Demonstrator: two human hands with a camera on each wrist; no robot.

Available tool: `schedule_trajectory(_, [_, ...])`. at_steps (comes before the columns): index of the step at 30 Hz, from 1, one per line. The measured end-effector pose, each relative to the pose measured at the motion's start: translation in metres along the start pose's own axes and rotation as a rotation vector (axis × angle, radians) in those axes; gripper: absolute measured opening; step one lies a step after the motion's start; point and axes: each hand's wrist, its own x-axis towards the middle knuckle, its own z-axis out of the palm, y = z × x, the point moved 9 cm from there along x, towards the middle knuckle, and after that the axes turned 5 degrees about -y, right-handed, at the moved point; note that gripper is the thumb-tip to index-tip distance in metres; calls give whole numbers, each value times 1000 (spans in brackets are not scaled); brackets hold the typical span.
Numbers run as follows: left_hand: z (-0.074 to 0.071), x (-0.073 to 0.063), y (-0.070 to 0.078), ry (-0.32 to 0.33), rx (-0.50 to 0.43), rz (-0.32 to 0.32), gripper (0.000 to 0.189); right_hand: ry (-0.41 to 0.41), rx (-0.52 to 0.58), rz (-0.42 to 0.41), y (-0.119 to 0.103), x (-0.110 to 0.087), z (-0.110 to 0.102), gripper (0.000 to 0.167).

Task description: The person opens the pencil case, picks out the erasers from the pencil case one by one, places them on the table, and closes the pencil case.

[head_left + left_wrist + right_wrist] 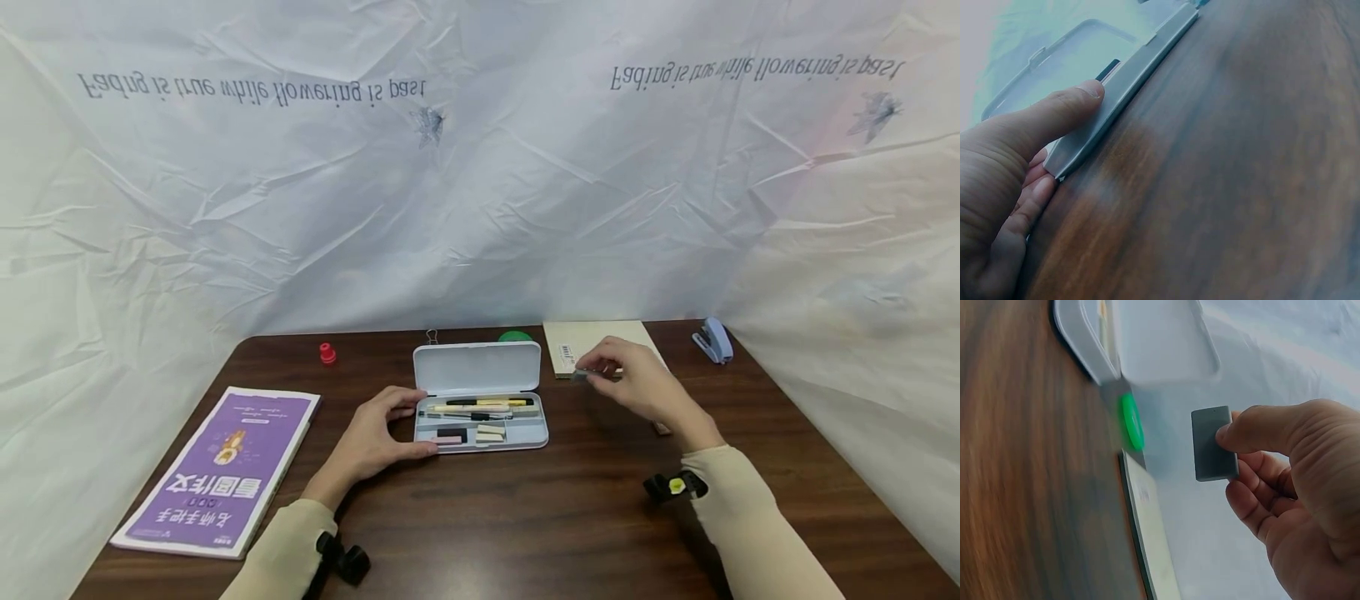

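A white pencil case lies with its lid raised, holding pens in the back compartment and small erasers in the front ones. My left hand grips its left end; in the left wrist view the thumb lies over the front rim and the fingers are at the corner. To the right of the case, my right hand pinches a small dark grey rectangular block between thumb and fingers, raised above the table near a cream notebook.
A purple book lies at the left. Toward the back are a red stamp-like object, a binder clip, a green round object behind the lid, and a blue stapler. Something small shows partly beneath my right wrist.
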Motion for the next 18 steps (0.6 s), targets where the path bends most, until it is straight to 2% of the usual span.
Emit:
schedule_trajectory(4, [0,0,0,1,0,1,85,35,-30,35,15,-10,-14,24])
schedule_trajectory(7, [-1,0,0,3,1,1,85,41,-35,56,23,-16,-16,23])
schedule_trajectory(18, [-1,-1,2,-1,-7,5,85,-28,-2,96,44,-21,10,22])
